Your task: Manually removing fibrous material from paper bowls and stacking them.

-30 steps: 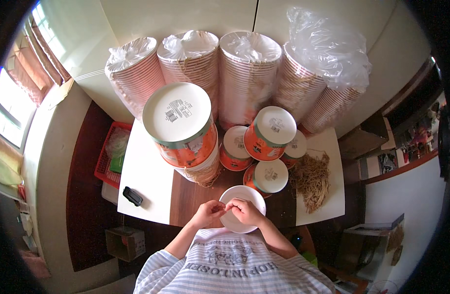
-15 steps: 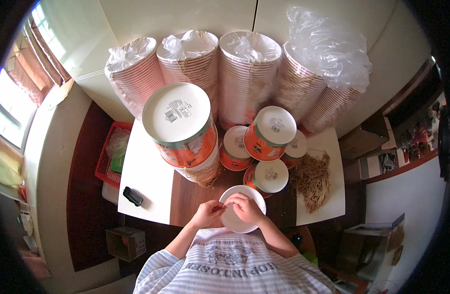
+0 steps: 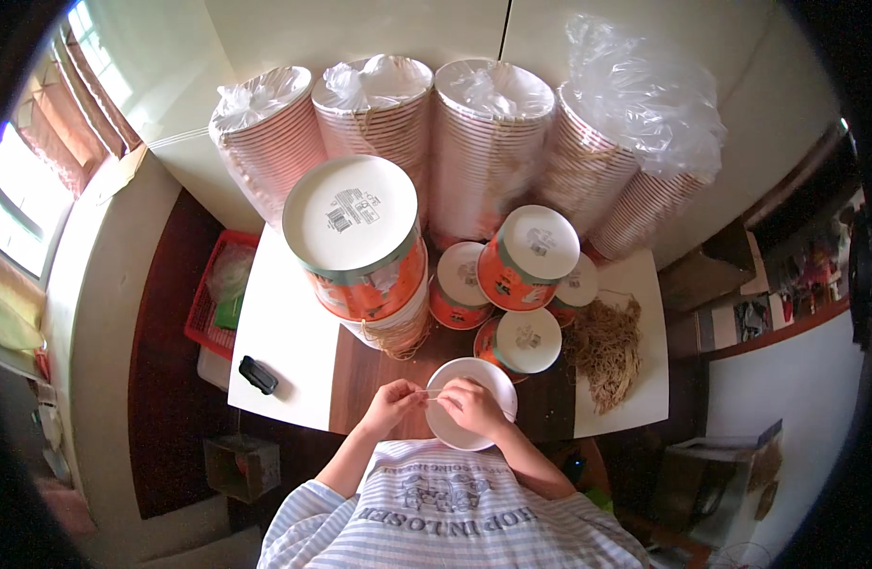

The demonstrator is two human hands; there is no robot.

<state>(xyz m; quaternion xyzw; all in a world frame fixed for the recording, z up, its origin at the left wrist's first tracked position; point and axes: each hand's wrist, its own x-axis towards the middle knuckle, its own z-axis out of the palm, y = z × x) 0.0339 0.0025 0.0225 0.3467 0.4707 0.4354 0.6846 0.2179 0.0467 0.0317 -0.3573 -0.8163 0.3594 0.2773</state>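
My left hand (image 3: 390, 406) and my right hand (image 3: 472, 408) are close together, each closed in a pinch on a thin pale cord (image 3: 430, 393) that spans the small gap between them. Beneath them, at the table's near edge, stands a round white paper tub (image 3: 504, 383) with its open mouth up. My right hand lies over the tub's mouth; my left is at its left rim. Whether either hand touches the tub is hidden. Just beyond it, several small orange tubs (image 3: 533, 339) are stacked upside down, white bottoms up.
A taller orange bucket (image 3: 355, 213) sits upside down on a stack at left, with cord hanging at its side. Tall plastic-wrapped stacks of tubs (image 3: 488, 152) line the back. A tangled heap of brown cord (image 3: 607, 351) lies right, a black holder (image 3: 258, 376) left, beside a red basket (image 3: 199, 313).
My hands have drawn slightly apart, and the cord now shows stretched between them. The whole view has shifted a little; the tubs and stacks stay in place.
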